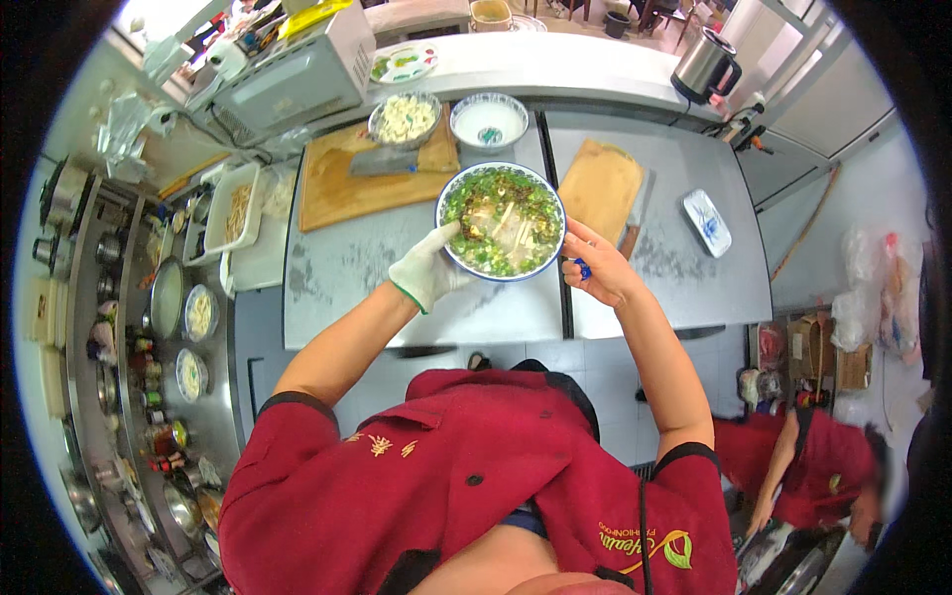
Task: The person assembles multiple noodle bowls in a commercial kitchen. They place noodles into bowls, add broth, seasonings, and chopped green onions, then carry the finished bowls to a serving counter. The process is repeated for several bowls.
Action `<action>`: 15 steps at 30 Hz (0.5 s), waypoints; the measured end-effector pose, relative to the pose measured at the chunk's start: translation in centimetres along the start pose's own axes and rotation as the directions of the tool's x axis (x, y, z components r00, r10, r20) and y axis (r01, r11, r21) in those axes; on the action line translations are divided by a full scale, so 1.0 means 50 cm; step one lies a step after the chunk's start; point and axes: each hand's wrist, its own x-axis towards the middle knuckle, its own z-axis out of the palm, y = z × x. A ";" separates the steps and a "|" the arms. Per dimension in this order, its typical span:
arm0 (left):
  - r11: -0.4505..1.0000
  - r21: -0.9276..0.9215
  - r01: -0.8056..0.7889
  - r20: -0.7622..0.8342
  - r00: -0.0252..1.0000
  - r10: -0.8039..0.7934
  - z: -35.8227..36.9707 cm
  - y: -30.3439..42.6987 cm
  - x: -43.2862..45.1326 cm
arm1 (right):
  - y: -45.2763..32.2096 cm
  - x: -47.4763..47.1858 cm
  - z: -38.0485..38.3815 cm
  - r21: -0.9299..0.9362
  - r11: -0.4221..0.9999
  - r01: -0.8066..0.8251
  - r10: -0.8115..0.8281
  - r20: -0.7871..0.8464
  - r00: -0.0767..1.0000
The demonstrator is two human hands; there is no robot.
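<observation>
A large blue-rimmed bowl of soup (502,222), topped with chopped green onion and pale strips, is held over the steel worktop (357,290) between both hands. My left hand (433,269), in a white glove with a green cuff, grips its left side, thumb over the rim. My bare right hand (595,260) holds the right side, with a small blue object (583,269) at its fingers. Beyond the bowl are a white patterned bowl (489,123) and a bowl of pale chunks (404,119). A cleaver (381,162) lies on the wooden cutting board (335,195).
Right of the bowl are a smaller board (601,186), a knife (639,212) and a white dish (706,223). A microwave (290,82) and an electric kettle (705,65) stand behind. Shelves with bowls line the left. A co-worker in red (825,468) is at lower right.
</observation>
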 end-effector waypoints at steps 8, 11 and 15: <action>0.989 0.149 -0.015 0.086 0.996 0.002 0.011 0.007 -0.013 | 0.040 -0.060 0.050 -0.069 0.983 0.168 -0.176 -0.138 0.975; 0.986 0.159 0.039 0.159 0.985 -0.064 0.022 0.014 -0.049 | 0.044 -0.102 0.094 -0.097 0.969 0.227 -0.240 -0.163 0.957; 0.978 0.206 0.018 0.161 0.986 -0.052 0.018 0.042 -0.067 | 0.045 -0.117 0.135 -0.191 0.930 0.313 -0.347 -0.185 0.919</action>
